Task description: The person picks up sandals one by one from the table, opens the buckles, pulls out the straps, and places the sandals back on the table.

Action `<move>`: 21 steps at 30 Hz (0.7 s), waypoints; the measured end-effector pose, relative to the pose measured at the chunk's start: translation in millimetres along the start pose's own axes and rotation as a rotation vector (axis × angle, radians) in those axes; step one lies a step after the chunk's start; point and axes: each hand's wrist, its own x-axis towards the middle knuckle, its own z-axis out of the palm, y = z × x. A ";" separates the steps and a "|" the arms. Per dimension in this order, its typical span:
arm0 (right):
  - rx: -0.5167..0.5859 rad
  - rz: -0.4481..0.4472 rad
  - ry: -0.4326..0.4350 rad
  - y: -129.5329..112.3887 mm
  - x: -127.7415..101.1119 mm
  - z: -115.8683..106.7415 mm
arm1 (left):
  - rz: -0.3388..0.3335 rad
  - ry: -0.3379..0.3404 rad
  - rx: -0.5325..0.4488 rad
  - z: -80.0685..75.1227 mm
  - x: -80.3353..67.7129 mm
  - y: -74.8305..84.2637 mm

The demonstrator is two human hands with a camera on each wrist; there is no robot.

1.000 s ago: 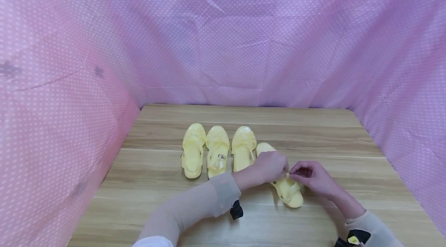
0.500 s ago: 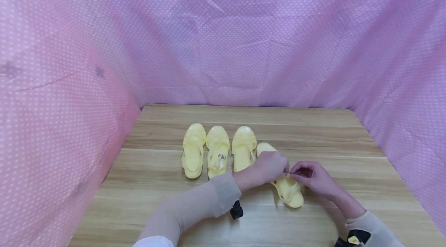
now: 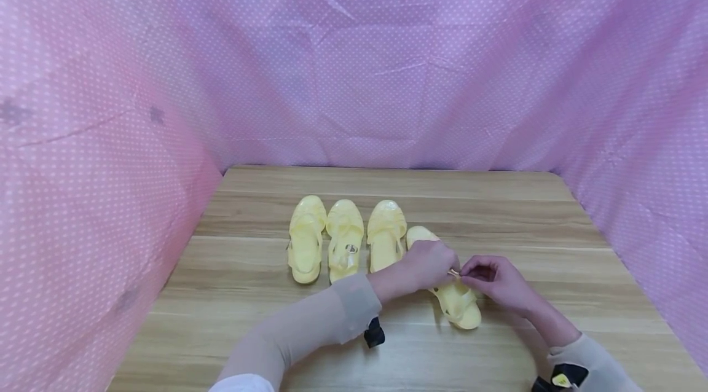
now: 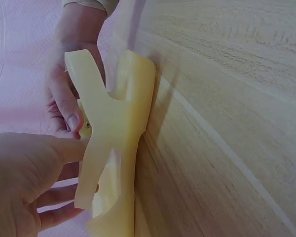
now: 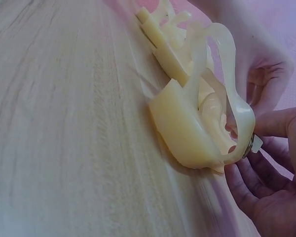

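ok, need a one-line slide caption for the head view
Both hands, left hand and right hand, pinch the strap of the fourth yellow sandal beside three lined-up sandals on the wooden table.

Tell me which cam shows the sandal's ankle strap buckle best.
Right wrist: the buckle sits at the strap end by the right hand, close and unblocked. Head view shows only a speck between both hands on the fourth sandal. Left wrist sees the sandal's side and left hand; the buckle is hidden.

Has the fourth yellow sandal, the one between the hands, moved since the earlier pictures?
No. The sandal keeps its place beside the third sandal and on the same table plank.
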 end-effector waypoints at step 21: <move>0.015 0.008 0.004 -4.2 -1.1 -0.3 | 0.006 -0.011 0.004 -1.3 3.8 6.0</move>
